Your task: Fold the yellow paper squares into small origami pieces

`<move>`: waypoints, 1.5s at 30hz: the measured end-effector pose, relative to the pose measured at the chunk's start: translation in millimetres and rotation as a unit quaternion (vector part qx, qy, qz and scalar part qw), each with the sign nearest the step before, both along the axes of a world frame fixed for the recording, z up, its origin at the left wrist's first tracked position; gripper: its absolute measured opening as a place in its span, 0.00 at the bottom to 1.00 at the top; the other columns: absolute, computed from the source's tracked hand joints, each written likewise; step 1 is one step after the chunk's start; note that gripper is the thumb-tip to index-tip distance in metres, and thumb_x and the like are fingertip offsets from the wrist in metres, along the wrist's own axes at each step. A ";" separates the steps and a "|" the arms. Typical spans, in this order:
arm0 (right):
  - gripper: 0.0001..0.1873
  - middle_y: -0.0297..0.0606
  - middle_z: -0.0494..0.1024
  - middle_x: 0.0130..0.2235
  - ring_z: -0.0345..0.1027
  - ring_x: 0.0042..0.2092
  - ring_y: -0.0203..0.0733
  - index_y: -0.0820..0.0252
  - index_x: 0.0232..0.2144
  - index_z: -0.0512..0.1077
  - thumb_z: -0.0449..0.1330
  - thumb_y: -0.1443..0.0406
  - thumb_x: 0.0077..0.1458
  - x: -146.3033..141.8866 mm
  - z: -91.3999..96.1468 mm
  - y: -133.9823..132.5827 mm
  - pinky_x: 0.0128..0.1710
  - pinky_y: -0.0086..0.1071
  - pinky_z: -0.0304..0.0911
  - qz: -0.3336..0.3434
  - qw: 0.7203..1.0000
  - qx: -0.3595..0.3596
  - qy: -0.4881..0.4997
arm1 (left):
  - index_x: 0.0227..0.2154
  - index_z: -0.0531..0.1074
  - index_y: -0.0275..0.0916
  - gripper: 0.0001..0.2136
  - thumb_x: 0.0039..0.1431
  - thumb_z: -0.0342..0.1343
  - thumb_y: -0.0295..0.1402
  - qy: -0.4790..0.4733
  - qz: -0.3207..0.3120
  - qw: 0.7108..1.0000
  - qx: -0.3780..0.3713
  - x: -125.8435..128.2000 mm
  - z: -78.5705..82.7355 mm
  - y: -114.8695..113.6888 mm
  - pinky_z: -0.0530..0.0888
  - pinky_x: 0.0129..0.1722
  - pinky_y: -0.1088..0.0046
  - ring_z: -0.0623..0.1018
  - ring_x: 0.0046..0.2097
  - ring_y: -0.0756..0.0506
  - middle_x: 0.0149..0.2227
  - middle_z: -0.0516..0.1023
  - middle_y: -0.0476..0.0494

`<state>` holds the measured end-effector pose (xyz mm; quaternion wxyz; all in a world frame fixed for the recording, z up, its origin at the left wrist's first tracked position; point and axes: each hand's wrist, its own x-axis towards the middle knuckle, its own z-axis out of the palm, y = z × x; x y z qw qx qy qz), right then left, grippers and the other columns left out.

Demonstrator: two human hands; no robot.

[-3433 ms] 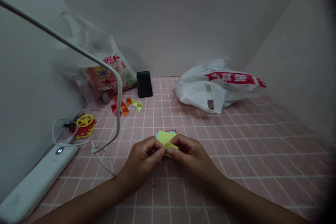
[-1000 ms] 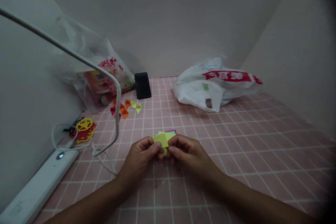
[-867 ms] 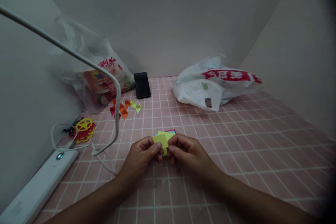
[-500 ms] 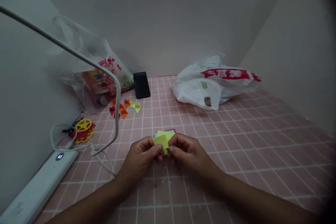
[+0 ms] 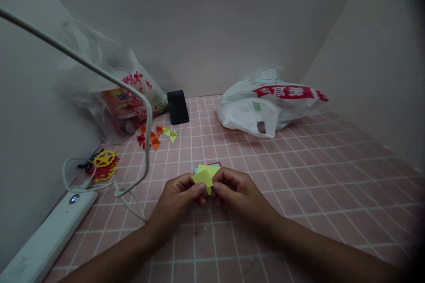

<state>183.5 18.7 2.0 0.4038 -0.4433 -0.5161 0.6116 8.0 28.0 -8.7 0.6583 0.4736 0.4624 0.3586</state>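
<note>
1. Bridging the narrow gap between the two hands, a small, creased piece of yellow paper [image 5: 203,177] sits at the fingertips, its left part pinched by the left hand [image 5: 174,199], its right edge by the right hand [image 5: 241,192].
2. Both grips are nearly closed, thumb against curled forefinger, with only the paper's thickness between; the other fingers are tucked below, partly hidden.
3. Behind the paper lies a small stack of flat yellow, light-blue and red sheets [image 5: 210,168], overlapped in view; whether they touch it, I cannot tell.
4. The forearms angle inward from the lower corners over the pink, white-gridded tabletop [image 5: 232,250], the hands facing each other, thumbs uppermost.
5. At the back left, a translucent plastic bag with red characters [image 5: 89,51] stands upright, holding an orange-red container [image 5: 116,101].
6. At the back right, a white plastic bag with a red printed band [image 5: 241,108] lies slumped; its contents are unclear.
</note>
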 end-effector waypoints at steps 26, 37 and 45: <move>0.05 0.31 0.71 0.28 0.65 0.27 0.33 0.59 0.28 0.67 0.60 0.65 0.54 -1.5 -2.8 -2.5 0.27 0.28 0.61 -0.026 0.997 0.040 0.063 | 0.25 0.75 0.36 0.07 0.50 0.63 0.35 0.005 0.042 0.999 0.028 2.7 7.9 -1.8 0.66 0.28 0.78 0.71 0.25 0.52 0.21 0.74 0.52; 0.05 0.30 0.70 0.25 0.64 0.26 0.33 0.58 0.27 0.67 0.59 0.66 0.53 -2.4 -3.7 -1.3 0.27 0.29 0.60 -0.031 0.998 0.023 0.056 | 0.23 0.74 0.36 0.08 0.53 0.63 0.34 -0.008 0.034 0.998 0.046 4.2 4.0 -5.2 0.67 0.31 0.77 0.72 0.28 0.51 0.23 0.75 0.51; 0.05 0.33 0.75 0.27 0.71 0.31 0.38 0.58 0.27 0.67 0.60 0.66 0.52 -4.1 -2.9 -2.4 0.35 0.34 0.65 -0.027 0.994 0.012 0.105 | 0.28 0.76 0.37 0.05 0.52 0.64 0.32 -0.042 0.050 0.998 0.022 6.2 -0.3 -9.1 0.68 0.32 0.78 0.73 0.28 0.52 0.23 0.76 0.51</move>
